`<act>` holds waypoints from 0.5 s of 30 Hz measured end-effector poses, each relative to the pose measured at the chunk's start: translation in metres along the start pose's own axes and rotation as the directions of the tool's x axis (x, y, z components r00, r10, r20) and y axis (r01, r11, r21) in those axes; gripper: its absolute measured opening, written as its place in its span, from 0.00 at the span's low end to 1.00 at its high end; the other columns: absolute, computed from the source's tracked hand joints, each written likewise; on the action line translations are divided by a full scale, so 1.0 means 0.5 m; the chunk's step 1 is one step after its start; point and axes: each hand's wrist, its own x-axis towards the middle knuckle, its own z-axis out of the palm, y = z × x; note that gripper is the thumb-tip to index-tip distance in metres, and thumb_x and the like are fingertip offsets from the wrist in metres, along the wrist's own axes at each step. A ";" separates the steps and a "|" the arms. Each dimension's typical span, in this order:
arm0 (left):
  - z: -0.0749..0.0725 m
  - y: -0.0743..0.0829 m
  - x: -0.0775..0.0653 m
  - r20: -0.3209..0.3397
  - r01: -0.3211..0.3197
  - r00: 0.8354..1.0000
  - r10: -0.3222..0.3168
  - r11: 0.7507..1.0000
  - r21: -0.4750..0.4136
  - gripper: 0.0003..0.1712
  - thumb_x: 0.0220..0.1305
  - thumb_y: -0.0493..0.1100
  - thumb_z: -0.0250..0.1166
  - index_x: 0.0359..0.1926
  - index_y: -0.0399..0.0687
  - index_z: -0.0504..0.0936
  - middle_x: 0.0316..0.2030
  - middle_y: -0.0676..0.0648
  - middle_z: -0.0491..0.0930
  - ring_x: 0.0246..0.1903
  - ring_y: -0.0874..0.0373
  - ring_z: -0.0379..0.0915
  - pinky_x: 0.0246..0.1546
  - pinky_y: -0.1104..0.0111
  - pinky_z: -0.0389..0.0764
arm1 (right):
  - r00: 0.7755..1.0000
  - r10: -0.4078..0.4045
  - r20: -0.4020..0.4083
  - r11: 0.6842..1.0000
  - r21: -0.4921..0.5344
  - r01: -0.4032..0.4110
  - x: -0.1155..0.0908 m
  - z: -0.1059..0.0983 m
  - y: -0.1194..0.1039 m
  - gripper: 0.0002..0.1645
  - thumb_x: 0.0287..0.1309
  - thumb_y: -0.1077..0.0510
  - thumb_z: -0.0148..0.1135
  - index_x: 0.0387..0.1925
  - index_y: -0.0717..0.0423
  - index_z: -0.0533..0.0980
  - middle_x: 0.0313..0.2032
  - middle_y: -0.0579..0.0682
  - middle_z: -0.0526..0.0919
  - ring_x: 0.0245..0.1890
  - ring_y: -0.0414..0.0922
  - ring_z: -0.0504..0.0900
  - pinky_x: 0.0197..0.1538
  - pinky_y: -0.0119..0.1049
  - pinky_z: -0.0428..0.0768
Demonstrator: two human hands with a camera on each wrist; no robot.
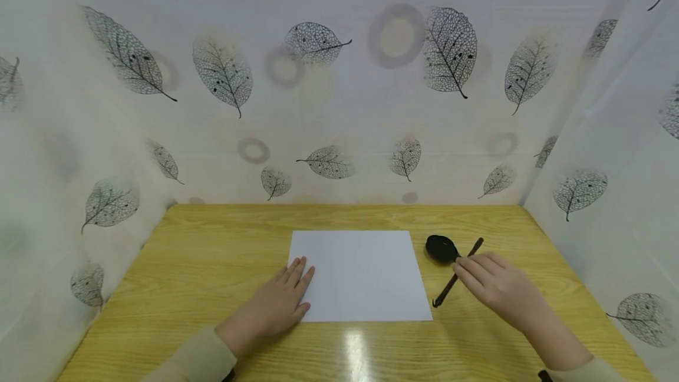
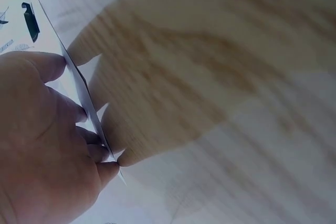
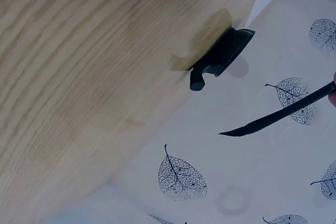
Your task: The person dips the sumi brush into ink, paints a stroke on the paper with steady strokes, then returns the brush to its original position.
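Note:
A sheet of white paper (image 1: pixel 363 276) lies on the wooden table. My left hand (image 1: pixel 283 299) rests on its left edge, fingers spread; the left wrist view shows the fingertips (image 2: pixel 107 169) along the paper's edge. Between the fingertips and thumb of my right hand (image 1: pixel 498 287) is a slim dark writing brush (image 1: pixel 444 292), slanted, its dark pointed tip down toward the paper's lower right corner. In the right wrist view the brush (image 3: pixel 283 113) is apart from a small black dish (image 3: pixel 223 53) with a stub handle. That dish (image 1: pixel 440 249) stands right of the paper, just beyond my right fingertips.
The yellow wood-grain table (image 1: pixel 223 246) extends around the paper on all sides. White curtains (image 1: pixel 339 105) with a leaf print hang behind it and along both sides. Light sleeves (image 1: pixel 198 358) cover my forearms.

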 end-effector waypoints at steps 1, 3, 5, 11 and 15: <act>0.000 0.000 0.000 0.001 0.000 1.000 0.000 1.000 0.003 0.41 0.80 0.55 0.55 0.83 0.38 0.57 0.83 0.32 0.50 0.84 0.39 0.48 0.83 0.48 0.58 | 1.000 0.009 -0.013 1.000 0.004 -0.009 0.003 0.000 0.002 0.29 0.83 0.72 0.35 0.44 0.64 0.86 0.38 0.56 0.92 0.33 0.51 0.89 0.38 0.45 0.89; -0.002 0.001 0.000 0.003 -0.002 1.000 0.002 1.000 0.012 0.41 0.80 0.55 0.55 0.83 0.38 0.56 0.84 0.32 0.50 0.84 0.39 0.47 0.83 0.48 0.58 | 0.999 0.027 -0.031 1.000 0.006 -0.027 0.009 0.000 0.005 0.27 0.83 0.72 0.36 0.44 0.65 0.86 0.37 0.57 0.91 0.32 0.52 0.88 0.37 0.45 0.88; -0.003 0.002 -0.001 0.006 -0.004 1.000 0.004 1.000 0.018 0.41 0.81 0.55 0.54 0.83 0.38 0.56 0.84 0.33 0.49 0.84 0.39 0.47 0.83 0.48 0.58 | 0.998 0.043 -0.056 0.999 0.008 -0.043 0.014 0.000 0.009 0.27 0.83 0.72 0.37 0.44 0.66 0.86 0.36 0.58 0.91 0.30 0.52 0.87 0.35 0.46 0.88; -0.005 0.001 -0.002 -0.001 -0.016 1.000 0.016 0.999 0.039 0.44 0.80 0.59 0.54 0.83 0.38 0.55 0.84 0.32 0.50 0.84 0.39 0.47 0.83 0.48 0.58 | 0.990 0.104 -0.097 0.994 -0.010 -0.105 0.029 -0.004 0.015 0.24 0.83 0.68 0.42 0.41 0.69 0.86 0.34 0.58 0.90 0.28 0.53 0.87 0.34 0.47 0.87; -0.004 0.003 -0.005 0.007 -0.021 1.000 0.020 0.998 0.056 0.45 0.80 0.61 0.53 0.83 0.38 0.55 0.84 0.32 0.49 0.84 0.39 0.46 0.83 0.49 0.57 | 0.980 0.140 -0.138 0.989 -0.020 -0.144 0.039 -0.010 0.017 0.23 0.83 0.65 0.46 0.39 0.70 0.86 0.32 0.60 0.90 0.26 0.55 0.87 0.31 0.48 0.86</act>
